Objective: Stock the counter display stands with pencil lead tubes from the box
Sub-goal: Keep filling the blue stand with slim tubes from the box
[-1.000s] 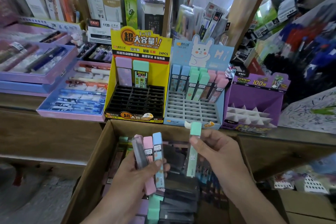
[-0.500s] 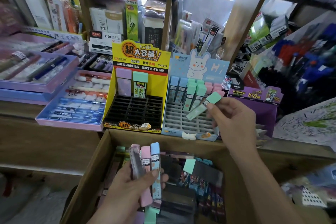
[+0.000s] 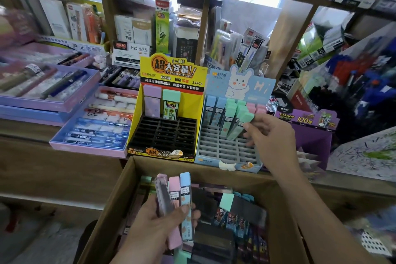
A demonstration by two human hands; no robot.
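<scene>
My right hand [image 3: 271, 137] pinches a green lead tube [image 3: 240, 125] and holds it tilted over the grey slot grid of the blue bunny display stand [image 3: 227, 152], beside the blue, green and pink tubes standing in its back rows. My left hand [image 3: 162, 223] grips three lead tubes [image 3: 174, 197], one clear, one pink and one blue, above the open cardboard box [image 3: 120, 195]. More tubes lie in that box. The yellow display stand [image 3: 165, 133] to the left holds a purple tube and a green tube at the back of its black grid.
A purple display stand [image 3: 310, 135] sits right of the blue one. Purple and blue pen trays [image 3: 90, 133] lie on the wooden counter to the left. Crowded stationery shelves rise behind the stands.
My right hand has carried the green tube from above the box up to the blue stand's back rows. My left hand has kept its three tubes almost still.
</scene>
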